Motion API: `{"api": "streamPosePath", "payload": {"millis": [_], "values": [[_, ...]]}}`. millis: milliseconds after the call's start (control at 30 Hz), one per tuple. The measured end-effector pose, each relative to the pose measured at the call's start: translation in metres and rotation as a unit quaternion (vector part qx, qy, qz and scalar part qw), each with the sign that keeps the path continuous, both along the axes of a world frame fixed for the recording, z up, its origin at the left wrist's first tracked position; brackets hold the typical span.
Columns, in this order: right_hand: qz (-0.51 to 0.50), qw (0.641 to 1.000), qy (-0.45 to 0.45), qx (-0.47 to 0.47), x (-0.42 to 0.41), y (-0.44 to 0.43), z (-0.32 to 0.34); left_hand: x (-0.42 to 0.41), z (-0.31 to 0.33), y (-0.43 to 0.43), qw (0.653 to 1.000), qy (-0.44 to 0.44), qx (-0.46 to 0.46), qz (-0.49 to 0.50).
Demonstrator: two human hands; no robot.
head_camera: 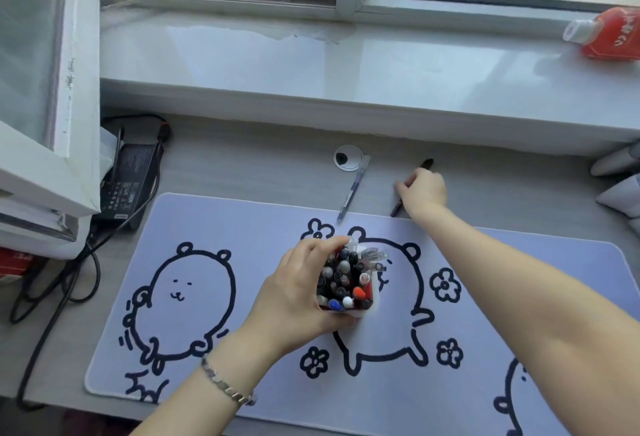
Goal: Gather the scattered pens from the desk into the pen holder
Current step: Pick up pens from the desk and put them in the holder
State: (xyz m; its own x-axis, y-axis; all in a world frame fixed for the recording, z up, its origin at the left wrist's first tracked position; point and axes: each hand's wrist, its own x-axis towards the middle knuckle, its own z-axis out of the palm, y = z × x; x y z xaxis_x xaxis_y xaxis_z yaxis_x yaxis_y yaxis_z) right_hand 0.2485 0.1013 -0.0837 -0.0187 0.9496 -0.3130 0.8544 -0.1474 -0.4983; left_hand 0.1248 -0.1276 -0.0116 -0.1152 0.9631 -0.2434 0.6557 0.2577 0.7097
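The black pen (pixel 412 188) lies on the tabletop (pixel 242 165) under the right hand (pixel 423 190), whose fingers (pixel 403 187) curl down onto its barrel; whether they pinch it yet I cannot tell. It looks light, stiff and smooth, best taken mid-barrel. The left hand's (pixel 294 297) fingers wrap the crowded pen holder (pixel 346 283). A blue pen (pixel 351 193) lies just left of the right fingers.

Left hand (pixel 294 300): wrapped around the pen holder (pixel 346 283) at the mat's middle; bracelet on the wrist.
Pen holder: crammed with pens, caps up.
Right hand (pixel 424 191): at 1 o'clock from the holder, fingers curled down on a black pen (pixel 396 209) lying on the worktop (pixel 259 169).
Blue pen (pixel 351 193): at 12 o'clock, lying free, tip on the desk mat (pixel 242 228).
Red bottle (pixel 609 34): window sill, 2 o'clock.
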Motion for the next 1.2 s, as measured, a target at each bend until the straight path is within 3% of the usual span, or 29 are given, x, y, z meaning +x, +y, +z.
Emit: {"api": "streamPosePath", "payload": {"millis": [133,233,367,533,600,833,967,1067,1200], "values": [[-0.093,0.986,0.133,-0.028,0.004,0.001,0.002,-0.002,-0.002,0.001,1.0,-0.003,-0.004,-0.007],[-0.05,0.971,0.226,-0.064,-0.009,-0.007,0.009,-0.002,-0.004,0.001,1.0,-0.008,-0.009,-0.003],[0.022,0.984,0.169,-0.06,-0.039,-0.017,0.008,-0.002,-0.004,0.001,1.0,-0.012,-0.001,-0.004],[0.027,0.996,0.045,-0.067,-0.064,-0.027,-0.006,-0.002,-0.005,0.001,1.0,-0.008,-0.002,-0.007],[0.031,0.997,0.038,-0.063,-0.065,-0.024,-0.006,-0.003,-0.006,0.001,1.0,-0.007,0.003,-0.006],[0.068,0.964,0.254,-0.03,0.0,-0.054,0.067,-0.001,-0.006,-0.002,1.0,-0.012,0.022,-0.003],[0.035,0.936,0.351,0.007,0.067,-0.11,0.124,0.004,-0.007,-0.007,0.997,-0.049,0.044,0.027],[-0.018,0.926,0.375,0.052,0.093,-0.15,0.134,0.011,-0.009,-0.009,0.992,-0.083,0.076,0.064],[-0.054,0.878,0.467,0.091,0.079,-0.179,0.114,0.017,-0.007,-0.009,0.985,-0.114,0.083,0.098]]}}
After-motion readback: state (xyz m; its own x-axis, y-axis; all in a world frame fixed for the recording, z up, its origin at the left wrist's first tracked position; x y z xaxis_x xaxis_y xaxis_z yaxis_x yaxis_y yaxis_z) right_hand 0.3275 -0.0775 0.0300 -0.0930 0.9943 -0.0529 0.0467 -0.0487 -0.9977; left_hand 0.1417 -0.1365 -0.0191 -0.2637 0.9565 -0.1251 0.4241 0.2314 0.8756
